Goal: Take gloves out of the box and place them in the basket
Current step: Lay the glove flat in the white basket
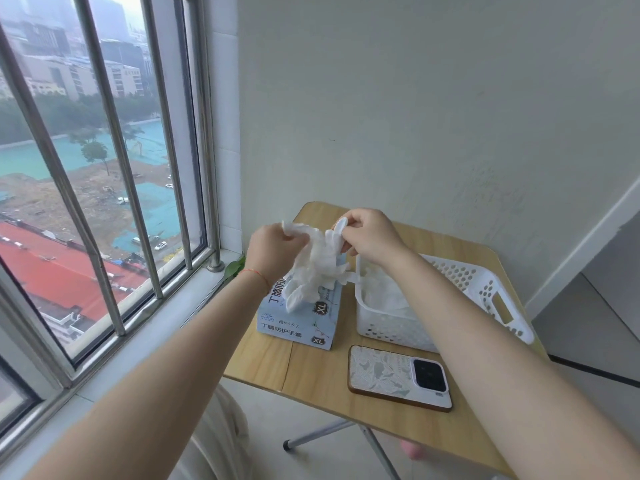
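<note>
A bunch of white gloves (317, 268) hangs in the air above the light blue glove box (298, 320), which lies flat on the small wooden table (322, 372). My left hand (273, 251) grips the bunch at its upper left. My right hand (367, 237) pinches a glove's edge at the upper right. The glove fingers dangle down onto the box top. Right of the box stands the white perforated basket (485, 289), with white gloves (384, 294) lying inside it.
A phone (398, 379) in a pale patterned case lies face down at the table's front, right of centre. A barred window (114, 174) and its sill run along the left. A plain wall stands behind the table. The table's metal legs show below.
</note>
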`<state>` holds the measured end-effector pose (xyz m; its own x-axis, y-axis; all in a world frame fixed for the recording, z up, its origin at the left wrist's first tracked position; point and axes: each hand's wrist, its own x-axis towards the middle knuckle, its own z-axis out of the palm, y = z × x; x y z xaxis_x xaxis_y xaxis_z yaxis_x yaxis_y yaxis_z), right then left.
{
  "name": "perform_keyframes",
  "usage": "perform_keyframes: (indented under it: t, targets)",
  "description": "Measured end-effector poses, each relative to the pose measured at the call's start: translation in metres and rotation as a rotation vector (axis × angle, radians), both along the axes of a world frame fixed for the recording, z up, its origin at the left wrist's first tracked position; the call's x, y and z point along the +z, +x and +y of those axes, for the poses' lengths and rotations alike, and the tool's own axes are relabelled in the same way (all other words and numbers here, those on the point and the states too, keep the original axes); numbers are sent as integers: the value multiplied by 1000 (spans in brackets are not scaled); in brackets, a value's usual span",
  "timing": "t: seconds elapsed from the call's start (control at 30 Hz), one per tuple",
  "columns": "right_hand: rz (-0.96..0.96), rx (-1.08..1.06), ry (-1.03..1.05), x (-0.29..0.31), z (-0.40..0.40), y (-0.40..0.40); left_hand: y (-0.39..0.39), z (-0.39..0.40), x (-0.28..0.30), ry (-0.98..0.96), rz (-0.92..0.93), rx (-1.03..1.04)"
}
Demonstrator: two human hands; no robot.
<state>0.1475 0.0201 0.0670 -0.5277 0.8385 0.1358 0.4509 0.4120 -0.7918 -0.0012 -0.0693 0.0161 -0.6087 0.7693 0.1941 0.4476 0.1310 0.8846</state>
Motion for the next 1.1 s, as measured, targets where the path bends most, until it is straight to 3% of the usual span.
perform_keyframes:
  t: [0.13,0.27,0.4,0.47,0.53,0.6,0.7,0.77,0.9,1.1]
  targets:
    - [-20,-151,114,-7,7,4,-9,-5,7,67,-193,88]
    - [-55,-123,150,-11,-4,-5,-6,-5,29,205,-384,39]
    - [-511,206,108,-17,-20,-10,1,1,53,254,-384,-1]
    - [-601,288,57,-17,-22,-9,2,4,64,255,-391,-22]
    - [-470,194,88,-11,-17,-5,4,6,75,312,-474,-112]
    - [-200,11,105,-6,-10,-2,7,7,83,385,-611,-225]
    - [302,-118,-311,6,-3,4,15,9,87,431,-835,-325]
    - [446,-20,-626,8,0,12,19,12,83,451,-948,-381]
    - [453,285,-903,12,-5,35,26,15,72,452,-991,-387]
    - [321,306,-819,11,-5,58,31,11,67,376,-994,-308]
